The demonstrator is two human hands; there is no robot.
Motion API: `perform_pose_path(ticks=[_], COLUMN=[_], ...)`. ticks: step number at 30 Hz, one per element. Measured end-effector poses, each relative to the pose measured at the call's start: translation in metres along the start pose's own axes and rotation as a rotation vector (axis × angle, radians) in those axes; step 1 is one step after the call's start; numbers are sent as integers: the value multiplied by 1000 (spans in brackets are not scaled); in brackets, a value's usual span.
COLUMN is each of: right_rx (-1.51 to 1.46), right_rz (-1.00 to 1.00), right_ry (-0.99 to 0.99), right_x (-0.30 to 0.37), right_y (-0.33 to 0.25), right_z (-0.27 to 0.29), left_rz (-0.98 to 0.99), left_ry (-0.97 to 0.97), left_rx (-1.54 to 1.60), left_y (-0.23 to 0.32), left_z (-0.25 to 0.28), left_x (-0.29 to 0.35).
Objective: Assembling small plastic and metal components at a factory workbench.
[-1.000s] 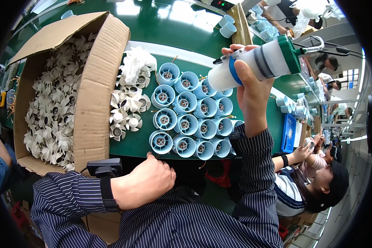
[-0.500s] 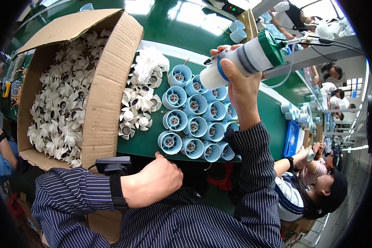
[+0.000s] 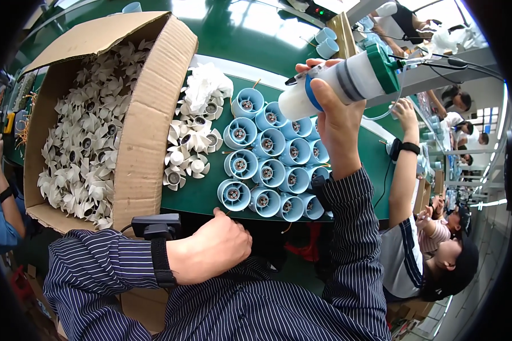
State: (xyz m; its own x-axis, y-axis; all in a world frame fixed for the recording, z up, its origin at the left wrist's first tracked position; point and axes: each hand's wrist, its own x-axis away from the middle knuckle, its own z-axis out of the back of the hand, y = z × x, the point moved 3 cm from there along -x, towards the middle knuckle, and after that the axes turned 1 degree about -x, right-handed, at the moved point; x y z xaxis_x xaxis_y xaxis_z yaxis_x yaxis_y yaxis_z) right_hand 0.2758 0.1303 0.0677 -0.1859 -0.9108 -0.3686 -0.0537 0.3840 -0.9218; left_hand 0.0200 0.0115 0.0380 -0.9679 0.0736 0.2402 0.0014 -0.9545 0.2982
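My right hand (image 3: 340, 113) is raised over the far right of the housings, wrapped round a dispensing syringe (image 3: 352, 79). Its barrel is white and translucent, with a dark band, a blue ring, and a green cap joined to a clear hose; it lies tilted, cap end to the right. Below it, light-blue round motor housings (image 3: 268, 173) stand in close rows, open ends up, with small motors inside. My left hand (image 3: 216, 247) rests curled at the table's near edge, just below the front housing; nothing shows in its closed fingers, though the palm is hidden.
A cardboard box (image 3: 148, 119) full of white fan impellers (image 3: 82, 142) stands at left. Loose impellers (image 3: 196, 165) and a crumpled white bag (image 3: 206, 91) lie between box and housings. At right, a co-worker's arm (image 3: 404, 165) reaches across the table. More blue housings (image 3: 326, 42) stand at the far side.
My right hand and the syringe have shifted slightly right. The co-worker's arm at right has stretched forward over the table. My left hand stays put.
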Motion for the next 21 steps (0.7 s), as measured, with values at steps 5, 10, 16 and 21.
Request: perform_pose_path(ticks=[5, 10, 16, 21], right_rx=[8, -12, -42, -56], right_rz=[19, 3, -32, -19], right_ry=[-26, -70, -87, -95], right_x=[-7, -16, -19, -21], right_y=[-14, -11, 8, 18], right_z=[-13, -36, -52, -59], left_rz=[-20, -17, 13, 17], left_ry=[-33, 1, 42, 56], left_rx=[-82, -75, -13, -18], left_y=[0, 1, 1, 0], left_z=[-9, -7, -8, -11], left_x=[2, 6, 11, 17])
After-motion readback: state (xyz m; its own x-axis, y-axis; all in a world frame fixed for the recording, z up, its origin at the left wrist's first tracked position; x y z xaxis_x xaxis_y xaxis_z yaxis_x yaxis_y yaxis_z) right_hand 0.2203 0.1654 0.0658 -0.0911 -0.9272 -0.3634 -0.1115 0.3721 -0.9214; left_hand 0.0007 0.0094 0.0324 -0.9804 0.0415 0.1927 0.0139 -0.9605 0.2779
